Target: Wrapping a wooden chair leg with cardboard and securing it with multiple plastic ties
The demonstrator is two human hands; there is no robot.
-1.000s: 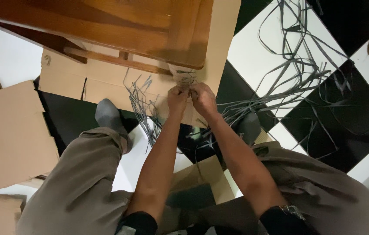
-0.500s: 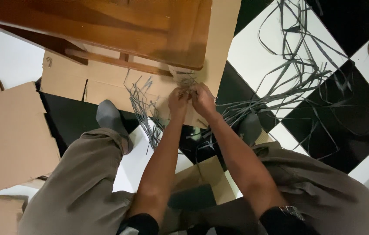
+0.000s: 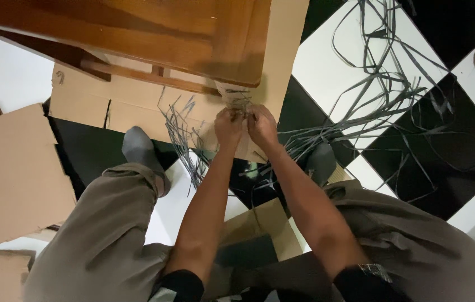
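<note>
Hands together at 12 o'clock: left hand (image 3: pixel 228 124) and right hand (image 3: pixel 262 126) both pinched on grey strips (image 3: pixel 237 103), apparently wrapped round table leg (image 3: pixel 236 100), cardboard (image 3: pixel 137 109) beneath.

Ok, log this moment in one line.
left hand: pinching grey strap | right hand: same strap | strap around cardboard-wrapped table leg

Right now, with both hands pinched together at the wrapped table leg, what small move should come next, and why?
Probably a short, firm pull on the grey strips. The left hand and right hand meet at the cardboard-wrapped table leg, fingers closed on strips that already cross the wrap. Long loose tails trail over the floor, so the binding looks unfinished.
</note>
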